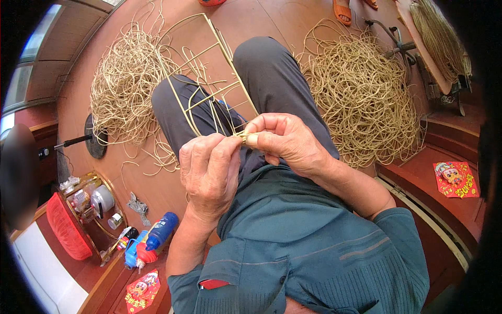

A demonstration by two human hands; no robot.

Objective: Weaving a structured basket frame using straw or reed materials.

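1. Pinching tightly, the right hand (282, 144) and left hand (206, 167) meet on a thin cane strand (241, 136); the fingers hide how it is wound.
2. That strand sits at the near end of a cane frame (212, 97), which extends away from the hands above the left knee (180, 97).
3. Done, as far as shows: long rails and crossbars form an open, ladder-like shape. Apparently left: the end in the fingers, the unfilled gaps and several loose ends among the bars.
4. Farther out, tangled cane heaps lie on the floor, one left (125, 83), one right (361, 99), seemingly unworked.
5. Beyond the right heap, a straighter cane bundle (439, 36) hangs over a board.
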